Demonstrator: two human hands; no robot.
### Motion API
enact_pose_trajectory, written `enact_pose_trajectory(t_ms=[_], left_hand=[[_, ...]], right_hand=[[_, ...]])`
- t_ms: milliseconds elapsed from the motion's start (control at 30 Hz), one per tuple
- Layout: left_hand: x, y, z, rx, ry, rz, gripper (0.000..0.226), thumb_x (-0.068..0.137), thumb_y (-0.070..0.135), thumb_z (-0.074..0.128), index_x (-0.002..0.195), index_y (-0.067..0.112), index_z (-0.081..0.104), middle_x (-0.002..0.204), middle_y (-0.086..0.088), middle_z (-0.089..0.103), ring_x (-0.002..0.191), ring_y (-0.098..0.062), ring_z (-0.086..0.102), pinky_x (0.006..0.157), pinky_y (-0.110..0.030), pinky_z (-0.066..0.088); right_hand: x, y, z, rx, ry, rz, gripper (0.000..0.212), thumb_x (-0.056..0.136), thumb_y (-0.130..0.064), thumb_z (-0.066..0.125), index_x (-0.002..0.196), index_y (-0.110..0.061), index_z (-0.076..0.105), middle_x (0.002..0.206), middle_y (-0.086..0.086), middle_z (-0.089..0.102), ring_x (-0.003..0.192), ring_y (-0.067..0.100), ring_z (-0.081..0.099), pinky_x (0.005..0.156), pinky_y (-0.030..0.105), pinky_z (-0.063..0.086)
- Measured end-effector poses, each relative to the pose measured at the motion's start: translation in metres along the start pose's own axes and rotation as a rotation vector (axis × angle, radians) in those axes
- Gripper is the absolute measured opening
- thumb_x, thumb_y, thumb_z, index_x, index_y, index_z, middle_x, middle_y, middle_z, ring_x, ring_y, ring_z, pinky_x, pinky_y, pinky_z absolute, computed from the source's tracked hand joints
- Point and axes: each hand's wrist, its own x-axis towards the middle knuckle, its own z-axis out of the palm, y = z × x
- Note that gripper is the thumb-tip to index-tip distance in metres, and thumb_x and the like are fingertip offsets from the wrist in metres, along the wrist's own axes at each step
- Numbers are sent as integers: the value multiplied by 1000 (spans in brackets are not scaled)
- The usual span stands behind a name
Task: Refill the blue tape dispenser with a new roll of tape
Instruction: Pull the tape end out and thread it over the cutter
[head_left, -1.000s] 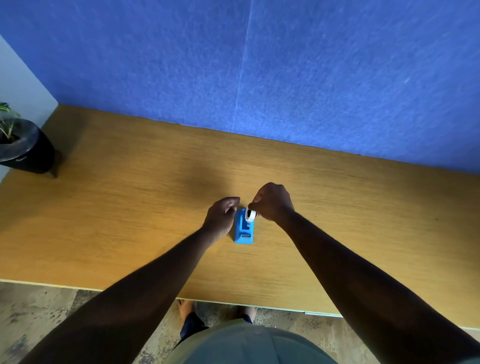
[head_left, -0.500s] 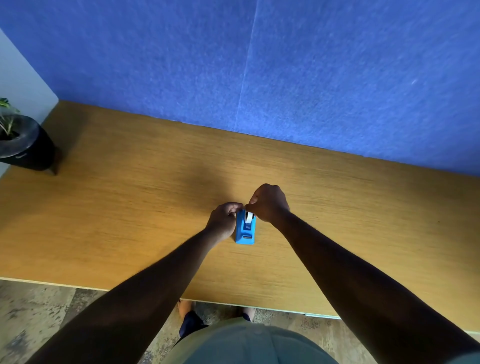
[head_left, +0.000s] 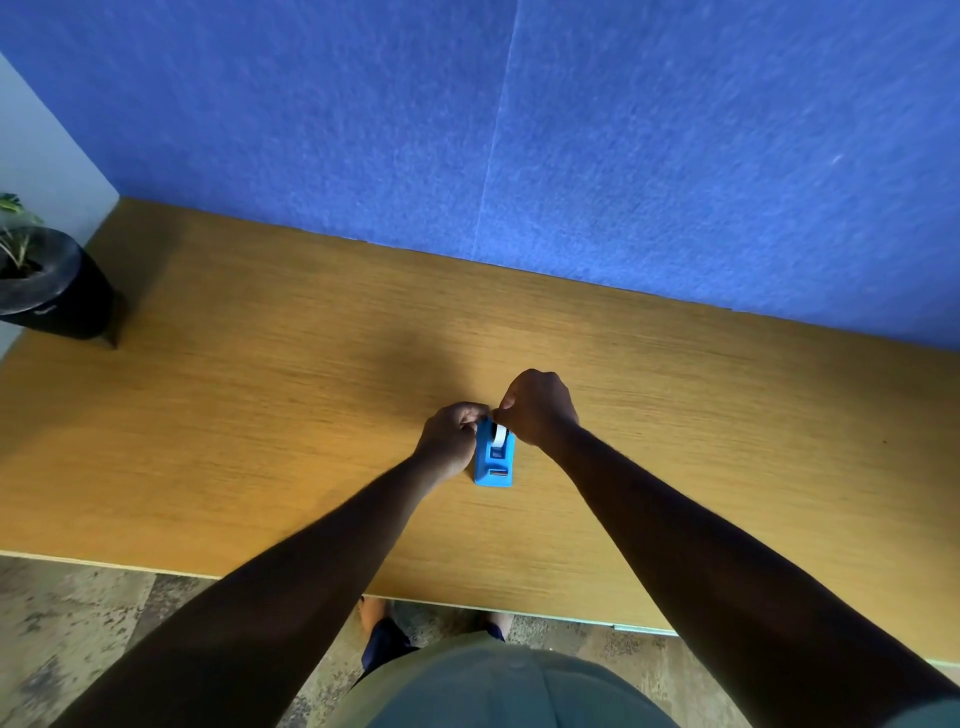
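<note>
We cannot see the far end of the blue tape dispenser (head_left: 494, 460): the left hand (head_left: 451, 437) and the right hand (head_left: 537, 408) close over it from either side, and their fingertips are tucked out of sight behind the knuckles. Only a sliver of the white tape roll (head_left: 500, 435) shows between them, so we cannot tell whether it is seated or merely held, nor which hand grips it. The plant pot (head_left: 49, 283) at the table's (head_left: 260, 389) far left corner is cut by the left edge, its leaves partly lost. The table's right end runs off frame. Both forearms leave the bottom edge.
</note>
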Motion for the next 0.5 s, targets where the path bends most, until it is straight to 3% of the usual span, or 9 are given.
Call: enact_pose_trajectory(t_ms=[500], left_hand=[[4, -6, 6, 42, 24, 47, 33, 99, 5, 57, 131, 13, 64, 135, -3, 66, 128, -17, 61, 101, -28, 51]], right_hand=[[-2, 9, 10, 74, 8, 53, 24, 83, -31, 84, 95, -11, 77, 91, 1, 75, 82, 17, 71, 74, 35, 64]])
